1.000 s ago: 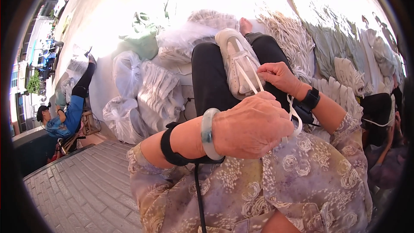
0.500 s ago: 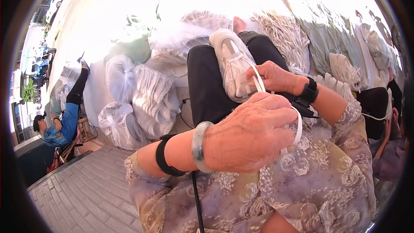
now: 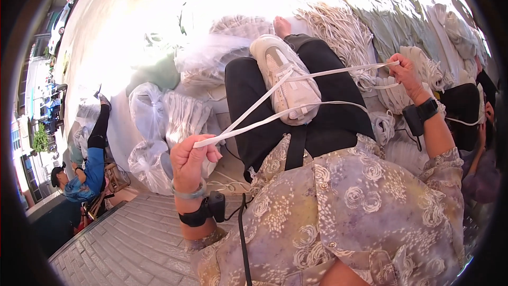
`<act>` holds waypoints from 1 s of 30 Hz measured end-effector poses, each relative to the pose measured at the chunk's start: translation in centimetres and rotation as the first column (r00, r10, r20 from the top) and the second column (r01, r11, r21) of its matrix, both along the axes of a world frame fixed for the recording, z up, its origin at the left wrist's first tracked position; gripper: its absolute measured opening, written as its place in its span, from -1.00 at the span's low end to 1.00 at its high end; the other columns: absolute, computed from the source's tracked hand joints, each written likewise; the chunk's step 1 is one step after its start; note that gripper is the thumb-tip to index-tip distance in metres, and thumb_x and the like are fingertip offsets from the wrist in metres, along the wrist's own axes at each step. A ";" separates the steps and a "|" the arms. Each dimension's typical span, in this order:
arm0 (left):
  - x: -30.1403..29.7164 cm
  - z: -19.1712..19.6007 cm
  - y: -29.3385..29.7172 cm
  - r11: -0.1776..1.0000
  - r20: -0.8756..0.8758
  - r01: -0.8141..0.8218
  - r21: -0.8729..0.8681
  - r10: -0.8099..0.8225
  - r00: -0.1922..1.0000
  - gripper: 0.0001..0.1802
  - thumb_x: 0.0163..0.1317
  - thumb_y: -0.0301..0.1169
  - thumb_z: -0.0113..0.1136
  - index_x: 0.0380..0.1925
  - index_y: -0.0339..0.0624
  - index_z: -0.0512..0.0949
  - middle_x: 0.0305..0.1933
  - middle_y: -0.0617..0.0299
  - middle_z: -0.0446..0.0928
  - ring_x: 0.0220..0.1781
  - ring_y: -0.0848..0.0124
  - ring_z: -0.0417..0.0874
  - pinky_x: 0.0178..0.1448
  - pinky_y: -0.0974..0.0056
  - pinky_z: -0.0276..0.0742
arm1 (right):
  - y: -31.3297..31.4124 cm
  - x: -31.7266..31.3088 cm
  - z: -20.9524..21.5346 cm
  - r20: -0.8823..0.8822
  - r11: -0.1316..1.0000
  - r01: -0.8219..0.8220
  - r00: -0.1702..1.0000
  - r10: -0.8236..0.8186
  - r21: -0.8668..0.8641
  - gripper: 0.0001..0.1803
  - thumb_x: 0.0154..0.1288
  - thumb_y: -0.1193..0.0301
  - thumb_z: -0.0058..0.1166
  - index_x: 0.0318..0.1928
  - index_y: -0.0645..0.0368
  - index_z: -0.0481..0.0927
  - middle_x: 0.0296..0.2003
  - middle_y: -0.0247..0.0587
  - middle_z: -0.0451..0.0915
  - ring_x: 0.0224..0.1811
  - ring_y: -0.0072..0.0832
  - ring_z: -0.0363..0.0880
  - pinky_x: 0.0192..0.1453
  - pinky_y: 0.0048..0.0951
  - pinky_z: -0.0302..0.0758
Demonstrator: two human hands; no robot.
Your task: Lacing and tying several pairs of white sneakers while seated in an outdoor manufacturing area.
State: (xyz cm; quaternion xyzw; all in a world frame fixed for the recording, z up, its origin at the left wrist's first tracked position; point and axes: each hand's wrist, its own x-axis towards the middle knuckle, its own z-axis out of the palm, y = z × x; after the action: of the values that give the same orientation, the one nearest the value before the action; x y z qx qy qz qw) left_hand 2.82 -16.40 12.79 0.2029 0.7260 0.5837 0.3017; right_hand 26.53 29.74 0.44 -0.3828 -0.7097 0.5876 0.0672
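Observation:
A white and beige sneaker [image 3: 288,77] rests between my black-trousered thighs, its toe pointing away from me. My left hand [image 3: 193,161], off to the left of the shoe, pinches a white shoelace [image 3: 246,116], with strands gathered at the fingertips. Out to the right, my right hand [image 3: 407,78] pinches another stretch of lace near its end. The strands run taut from the shoe to both hands and cross above its tongue area. One lower strand passes over the heel part and curves toward my right thigh.
Clear plastic bags of white goods [image 3: 151,108] lie to the left, beside a stacked white bundle [image 3: 182,116]. Bundles of pale laces [image 3: 338,37] spread at the far right. A person in blue [image 3: 87,180] sits at far left; another person's arm [image 3: 479,151] shows at the right edge.
My hands have moved apart from close together near the shoe, the left one leftward and the right one to the right. The lace is now drawn out straight between them and the shoe.

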 end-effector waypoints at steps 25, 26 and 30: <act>-1.7 -9.5 7.2 0.896 -0.840 0.111 -0.429 -0.441 0.316 -0.82 0.07 -0.51 0.10 -0.31 -0.37 0.50 -0.10 -0.11 0.48 -0.07 -0.05 0.47 0.07 0.00 0.35 | -11.6 -12.0 -5.8 -0.097 0.454 -0.240 0.792 0.602 0.858 -0.66 -0.03 0.12 0.12 -0.30 0.04 0.48 -0.14 -0.27 0.38 -0.01 -0.34 0.29 0.02 -0.23 0.19; -2.2 -10.1 7.0 0.905 -0.857 0.101 -0.412 -0.423 0.294 -0.83 0.07 -0.52 0.08 -0.33 -0.39 0.50 -0.09 -0.13 0.47 -0.07 -0.06 0.47 0.09 -0.01 0.34 | -12.0 -12.4 -5.8 -0.079 0.434 -0.245 0.792 0.605 0.867 -0.68 -0.03 0.10 0.10 -0.35 0.04 0.47 -0.21 -0.28 0.37 -0.04 -0.34 0.30 -0.04 -0.21 0.20; -3.4 -10.4 9.2 0.909 -0.878 0.156 -0.388 -0.415 0.239 -0.66 0.11 -0.31 0.17 -0.20 -0.36 0.49 -0.24 -0.06 0.51 -0.18 0.04 0.52 -0.06 0.08 0.41 | -11.2 -12.1 -5.8 -0.052 0.468 -0.332 0.770 0.636 0.819 -0.58 -0.10 0.06 0.17 -0.30 0.08 0.47 -0.12 -0.23 0.37 0.03 -0.29 0.28 -0.01 -0.21 0.17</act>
State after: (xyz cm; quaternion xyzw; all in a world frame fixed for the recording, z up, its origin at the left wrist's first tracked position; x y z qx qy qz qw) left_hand -0.63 -7.17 2.36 0.6018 0.7706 0.1999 -0.0633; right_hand 14.43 18.49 -5.33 0.0175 -0.9444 0.2768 0.1767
